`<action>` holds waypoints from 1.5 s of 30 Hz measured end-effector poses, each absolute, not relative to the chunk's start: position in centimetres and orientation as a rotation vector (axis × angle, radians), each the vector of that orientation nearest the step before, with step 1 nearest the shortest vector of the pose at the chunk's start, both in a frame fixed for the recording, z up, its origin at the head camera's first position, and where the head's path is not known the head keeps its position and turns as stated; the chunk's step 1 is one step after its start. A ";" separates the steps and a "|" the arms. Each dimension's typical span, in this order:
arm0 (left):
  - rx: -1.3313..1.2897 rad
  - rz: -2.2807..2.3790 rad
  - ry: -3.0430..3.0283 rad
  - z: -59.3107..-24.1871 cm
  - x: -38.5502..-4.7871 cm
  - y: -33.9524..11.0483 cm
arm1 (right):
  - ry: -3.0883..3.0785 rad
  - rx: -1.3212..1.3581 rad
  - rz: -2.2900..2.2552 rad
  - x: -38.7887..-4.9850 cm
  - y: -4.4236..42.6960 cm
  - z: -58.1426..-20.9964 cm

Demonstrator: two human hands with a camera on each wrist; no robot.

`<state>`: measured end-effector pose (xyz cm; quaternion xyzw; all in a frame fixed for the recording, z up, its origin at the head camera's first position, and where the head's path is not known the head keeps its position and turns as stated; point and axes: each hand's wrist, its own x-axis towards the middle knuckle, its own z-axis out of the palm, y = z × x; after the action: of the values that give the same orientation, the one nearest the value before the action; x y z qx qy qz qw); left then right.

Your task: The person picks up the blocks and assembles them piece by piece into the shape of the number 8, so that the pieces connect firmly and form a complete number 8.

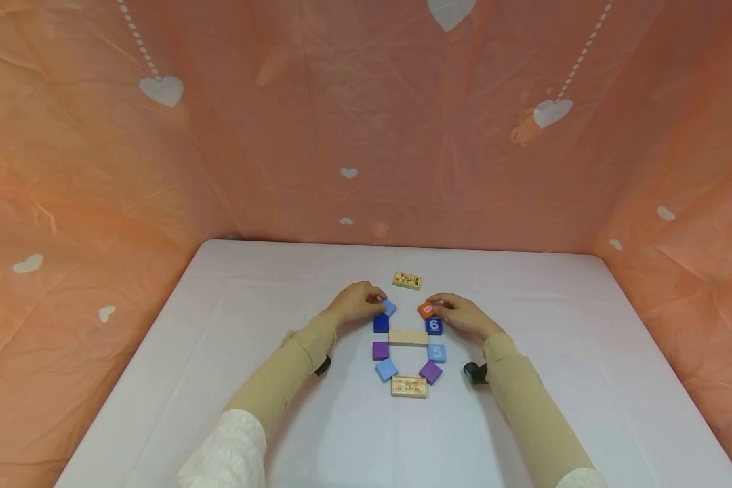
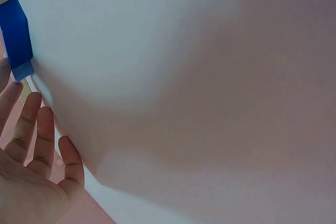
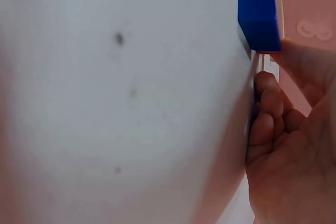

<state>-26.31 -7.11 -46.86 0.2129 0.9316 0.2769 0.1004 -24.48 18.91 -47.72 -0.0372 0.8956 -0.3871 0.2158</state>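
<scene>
My left hand point(image 1: 356, 303) pinches a light blue tile point(image 1: 389, 307) at the upper left of a ring of tiles; in the left wrist view its other fingers point(image 2: 44, 140) are spread loosely. Opposite, my right hand point(image 1: 461, 314) holds an orange tile marked 8 point(image 1: 425, 310) between thumb and fingers. The right wrist view mostly hides that tile behind a dark blue block point(image 3: 260, 19). Below the light blue tile lies a dark blue tile point(image 1: 381, 324), and below the orange one a dark blue tile marked 6 point(image 1: 434, 326).
A plain wooden block point(image 1: 408, 337) lies between the two columns. Lower down are purple tiles point(image 1: 381, 350), light blue tiles point(image 1: 436, 353) and a patterned wooden block point(image 1: 409, 387). Another patterned block point(image 1: 407, 280) lies beyond the hands. Orange cloth point(image 1: 366, 135) surrounds the white table point(image 1: 219, 285).
</scene>
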 end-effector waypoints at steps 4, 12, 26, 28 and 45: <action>0.640 0.819 2.755 -46.9 -26.3 -7.1 | 2.469 -0.090 -1.093 -24.4 19.0 -47.8; 0.650 0.825 2.757 -47.0 -26.3 -7.2 | 2.492 -0.119 -1.053 -24.3 18.9 -47.7; 0.649 0.846 2.751 -46.9 -26.1 -7.3 | 2.496 -0.140 -1.070 -24.2 18.9 -47.3; 0.658 0.846 2.752 -46.9 -26.2 -7.3 | 2.495 -0.145 -1.072 -24.1 18.9 -47.3; 0.660 0.842 2.767 -47.2 -26.3 -7.4 | 2.511 -0.165 -1.069 -24.3 19.0 -47.5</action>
<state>-26.28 -7.40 -47.20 0.2216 0.9292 0.2826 0.0873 -24.32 18.98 -47.47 -0.0593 0.8994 -0.3828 0.2024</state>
